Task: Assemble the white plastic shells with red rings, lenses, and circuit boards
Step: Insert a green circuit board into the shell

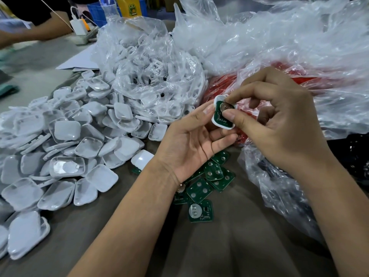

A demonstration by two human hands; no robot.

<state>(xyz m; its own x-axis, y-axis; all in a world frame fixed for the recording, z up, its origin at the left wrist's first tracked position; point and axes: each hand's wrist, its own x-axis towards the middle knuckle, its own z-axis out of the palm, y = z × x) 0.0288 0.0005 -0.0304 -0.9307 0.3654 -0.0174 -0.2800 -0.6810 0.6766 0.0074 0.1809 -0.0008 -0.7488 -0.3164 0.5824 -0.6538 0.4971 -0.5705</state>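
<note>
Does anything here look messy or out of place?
Nothing looks broken. White shells lie in a loose heap spilling from their bag, and green boards are scattered under the left hand. It looks like ordinary working clutter.

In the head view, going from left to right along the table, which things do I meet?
Pile of white shells → left hand → shell with a green circuit board held by both hands → right hand → clear plastic bag.
</note>
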